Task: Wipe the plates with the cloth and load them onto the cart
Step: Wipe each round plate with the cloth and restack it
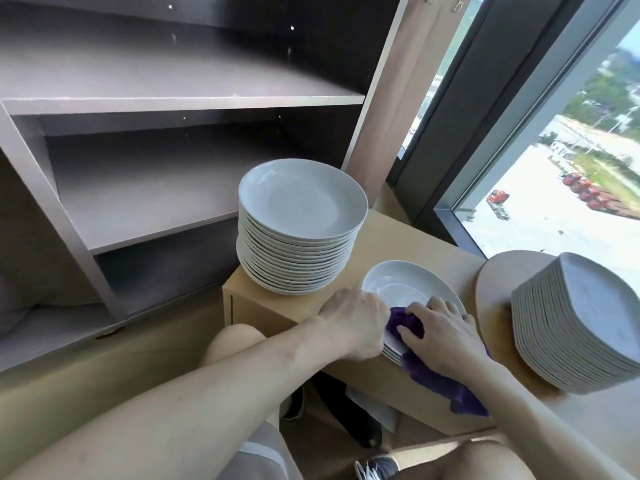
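Observation:
A white plate (398, 285) tops a short stack on the wooden bench (388, 237). My left hand (356, 323) grips that plate's near-left rim. My right hand (443, 337) presses a purple cloth (408, 323) onto the plate's near edge, fingers curled over it, and the cloth's tail hangs over the bench front. A tall stack of white plates (301, 230) stands at the bench's left end. Another tall stack of plates (581, 320) sits to the right on a round wooden board (498, 282). The grey shelved cart (138, 181) stands at the left with bare shelves.
A window (571, 168) runs along the far side behind the bench. My knees and a shoe (377, 467) are below the bench front. Dark items lie on the floor under the bench.

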Motion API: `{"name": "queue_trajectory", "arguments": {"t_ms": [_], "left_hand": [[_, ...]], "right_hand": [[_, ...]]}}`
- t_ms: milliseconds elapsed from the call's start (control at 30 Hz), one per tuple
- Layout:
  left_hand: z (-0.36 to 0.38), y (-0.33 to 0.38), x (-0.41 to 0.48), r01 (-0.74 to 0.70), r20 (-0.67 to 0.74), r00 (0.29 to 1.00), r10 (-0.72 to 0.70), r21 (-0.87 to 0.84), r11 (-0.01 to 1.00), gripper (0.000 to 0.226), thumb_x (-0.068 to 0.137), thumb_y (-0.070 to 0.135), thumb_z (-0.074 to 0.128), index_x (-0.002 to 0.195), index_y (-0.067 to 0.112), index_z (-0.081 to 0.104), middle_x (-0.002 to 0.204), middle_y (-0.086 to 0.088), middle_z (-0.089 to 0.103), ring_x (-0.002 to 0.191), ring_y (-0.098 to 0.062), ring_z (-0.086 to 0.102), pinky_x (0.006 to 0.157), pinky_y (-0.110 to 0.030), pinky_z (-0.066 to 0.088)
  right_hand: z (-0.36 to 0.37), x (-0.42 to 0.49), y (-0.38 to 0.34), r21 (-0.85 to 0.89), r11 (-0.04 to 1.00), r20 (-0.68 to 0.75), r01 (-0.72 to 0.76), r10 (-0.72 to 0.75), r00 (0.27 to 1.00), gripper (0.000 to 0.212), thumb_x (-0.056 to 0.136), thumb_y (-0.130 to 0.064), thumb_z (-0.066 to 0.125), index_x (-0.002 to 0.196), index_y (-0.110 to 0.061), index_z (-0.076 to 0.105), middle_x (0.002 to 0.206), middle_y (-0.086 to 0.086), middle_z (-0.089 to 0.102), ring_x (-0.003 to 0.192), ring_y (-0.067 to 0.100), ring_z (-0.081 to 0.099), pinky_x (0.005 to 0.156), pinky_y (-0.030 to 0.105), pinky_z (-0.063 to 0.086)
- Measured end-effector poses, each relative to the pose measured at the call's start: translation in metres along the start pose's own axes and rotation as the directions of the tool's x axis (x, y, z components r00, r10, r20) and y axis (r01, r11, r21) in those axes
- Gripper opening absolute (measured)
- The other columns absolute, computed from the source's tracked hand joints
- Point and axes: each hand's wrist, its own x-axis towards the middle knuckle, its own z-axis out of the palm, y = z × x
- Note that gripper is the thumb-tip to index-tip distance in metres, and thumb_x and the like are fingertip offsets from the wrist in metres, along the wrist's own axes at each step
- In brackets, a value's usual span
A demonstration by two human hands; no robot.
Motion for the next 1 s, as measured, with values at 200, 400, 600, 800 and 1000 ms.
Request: {"name": "queue_trajectory", "arguments": {"t_ms": [200, 400, 600, 800, 1000], "left_hand": [[0.008, 0.018, -0.003, 0.031, -0.106, 0.994, -0.036, -0.051, 0.998, 0.034, 0.089, 0.018, 0.052, 0.121, 0.009, 0.048, 0.121, -0.01, 0.047, 0.07, -0.027, 0.039, 0.068, -0.036, 0.035], [0.006, 0.021, -0.004, 0.033, -0.13, 0.991, -0.038, -0.035, 0.999, 0.033, 0.089, 0.02, 0.052, 0.12, 0.008, 0.05, 0.122, -0.014, 0.052, 0.074, -0.028, 0.042, 0.071, -0.034, 0.032], [0.006, 0.018, -0.003, 0.008, -0.127, 0.992, -0.001, 0.056, 0.998, 0.037, 0.095, 0.025, 0.049, 0.125, 0.005, 0.055, 0.127, -0.019, 0.058, 0.099, -0.034, 0.063, 0.078, -0.038, 0.042], [0.006, 0.015, -0.004, -0.082, -0.082, 0.992, 0.097, 0.163, 0.983, 0.021, 0.096, 0.023, 0.049, 0.109, 0.014, 0.062, 0.103, -0.007, 0.064, 0.078, -0.024, 0.058, 0.068, -0.033, 0.039], [0.007, 0.017, -0.005, -0.093, -0.059, 0.993, 0.106, 0.193, 0.977, 0.019, 0.095, 0.024, 0.052, 0.104, 0.016, 0.065, 0.098, -0.005, 0.064, 0.07, -0.021, 0.052, 0.063, -0.032, 0.036]], "right_hand": [[-0.007, 0.005, -0.027, 0.136, 0.99, 0.009, 0.027, -0.028, 1.0, 0.031, 0.095, -0.06, 0.04, 0.114, -0.04, 0.055, 0.103, -0.01, 0.043, 0.103, 0.017, 0.041, 0.089, 0.039, 0.031], [-0.004, 0.023, -0.039, 0.142, 0.99, -0.039, 0.023, -0.017, 0.999, 0.032, 0.093, -0.051, 0.05, 0.122, -0.037, 0.049, 0.114, -0.006, 0.044, 0.112, 0.022, 0.044, 0.09, 0.04, 0.033], [0.002, 0.042, -0.029, 0.143, 0.989, -0.112, 0.029, -0.012, 0.994, 0.043, 0.094, -0.052, 0.056, 0.133, -0.034, 0.052, 0.135, -0.004, 0.049, 0.123, 0.023, 0.047, 0.103, 0.045, 0.034], [0.007, 0.063, -0.022, 0.144, 0.987, -0.203, -0.076, 0.105, 0.973, 0.039, 0.1, -0.058, 0.042, 0.125, -0.033, 0.058, 0.132, 0.001, 0.056, 0.122, 0.029, 0.049, 0.103, 0.052, 0.04], [0.004, 0.05, -0.011, 0.16, 0.983, -0.044, -0.09, 0.098, 0.994, 0.061, 0.09, -0.075, 0.038, 0.138, -0.037, 0.043, 0.143, 0.003, 0.048, 0.132, 0.032, 0.044, 0.109, 0.055, 0.036]]}}
